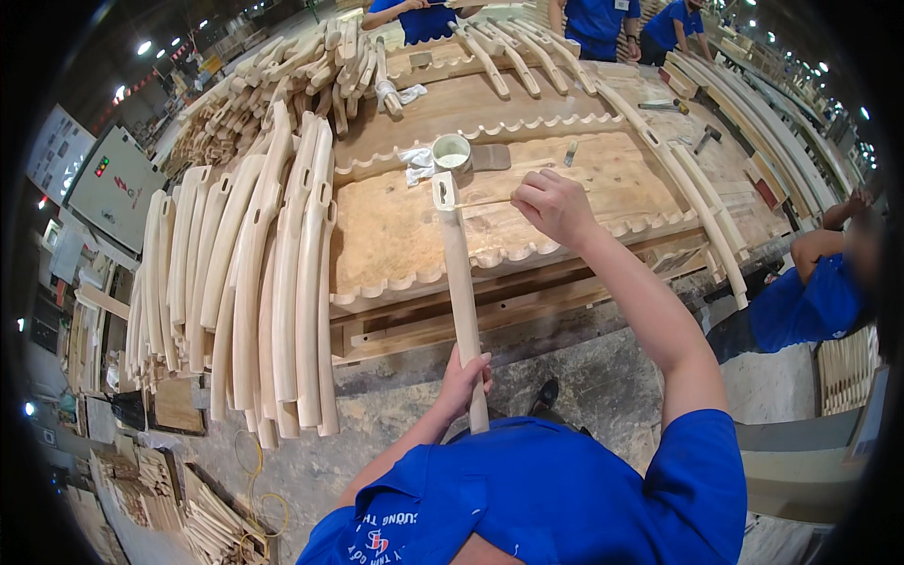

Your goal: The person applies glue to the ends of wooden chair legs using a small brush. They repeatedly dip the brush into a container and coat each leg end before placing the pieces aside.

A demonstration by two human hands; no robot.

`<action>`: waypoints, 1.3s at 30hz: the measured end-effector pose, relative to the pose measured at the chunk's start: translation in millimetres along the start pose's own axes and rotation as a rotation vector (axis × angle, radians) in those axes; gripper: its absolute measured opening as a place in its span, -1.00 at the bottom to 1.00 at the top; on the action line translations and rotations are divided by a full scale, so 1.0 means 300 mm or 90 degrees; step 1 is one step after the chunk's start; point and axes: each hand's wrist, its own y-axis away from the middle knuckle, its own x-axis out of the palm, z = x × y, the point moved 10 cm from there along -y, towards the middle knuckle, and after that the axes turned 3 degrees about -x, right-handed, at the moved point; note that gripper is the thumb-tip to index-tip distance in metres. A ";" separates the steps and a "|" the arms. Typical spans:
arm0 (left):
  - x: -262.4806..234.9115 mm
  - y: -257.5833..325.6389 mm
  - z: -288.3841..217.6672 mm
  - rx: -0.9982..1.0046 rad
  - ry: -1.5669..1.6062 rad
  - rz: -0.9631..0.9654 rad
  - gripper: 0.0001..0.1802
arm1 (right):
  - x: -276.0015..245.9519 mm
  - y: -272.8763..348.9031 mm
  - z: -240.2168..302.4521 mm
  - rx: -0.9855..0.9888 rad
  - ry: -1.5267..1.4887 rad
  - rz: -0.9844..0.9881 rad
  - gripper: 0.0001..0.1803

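Bench (720, 174) ahead; L fingers (484, 365) wrapped rnd wood pc (460, 273); R fingers (533, 194) curled, contents unclear.

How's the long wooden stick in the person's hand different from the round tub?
The long wooden stick is long and narrow, but the round tub is short and wide. The stick is in the left grip; the tub sits on the wooden work surface. The stick has a small slot near its top; the tub has a big round opening. Both look pale.
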 end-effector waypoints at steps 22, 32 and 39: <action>0.020 -0.011 -0.034 0.078 -0.030 -0.035 -0.53 | 0.017 -0.016 -0.058 0.068 -0.241 0.079 -0.88; 0.463 -0.119 -0.337 0.283 -0.299 0.041 -0.36 | -0.184 0.657 -0.327 0.643 -0.766 -0.152 -0.82; 1.191 -0.434 -0.406 0.394 -0.272 0.173 -0.05 | -0.627 1.215 -0.511 0.812 -0.641 -0.321 -0.83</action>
